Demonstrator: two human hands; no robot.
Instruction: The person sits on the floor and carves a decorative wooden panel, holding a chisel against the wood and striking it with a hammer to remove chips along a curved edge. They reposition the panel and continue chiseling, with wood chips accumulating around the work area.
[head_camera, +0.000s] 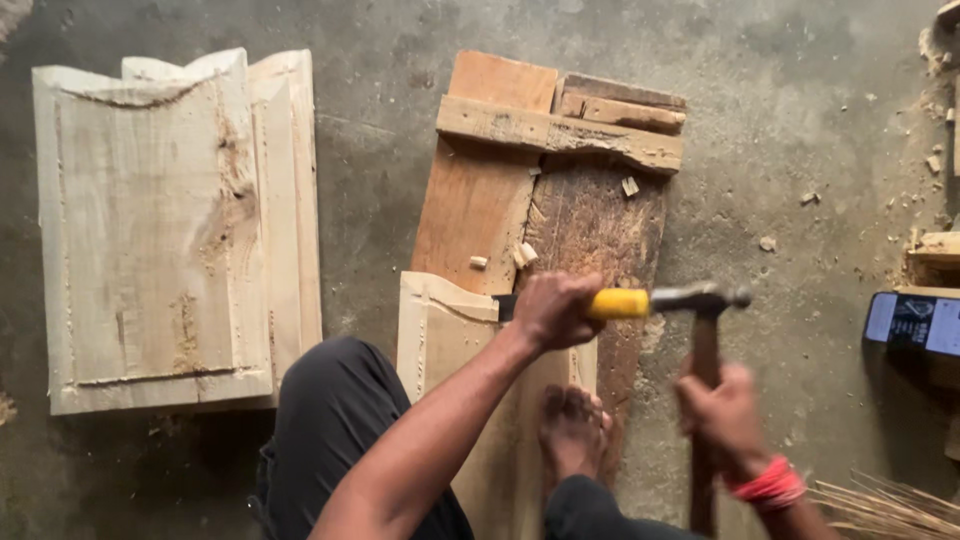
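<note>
My left hand (553, 310) is shut on a chisel with a yellow handle (618, 303), held sideways over a pale carved wood panel (440, 340). My right hand (722, 415), with a red band at the wrist, grips the wooden shaft of a hammer (705, 345). The hammer's metal head (708, 297) is right at the butt end of the chisel handle. A bare foot (572, 430) presses on the panel. The panel lies on rough brown boards (590, 230). The chisel blade is mostly hidden by my left hand.
A stack of pale carved panels (160, 230) lies on the concrete floor at the left. A cross batten (560, 132) caps the brown boards. A dark box (915, 322) and wood scraps sit at the right edge; straw bristles (890, 505) are at the bottom right.
</note>
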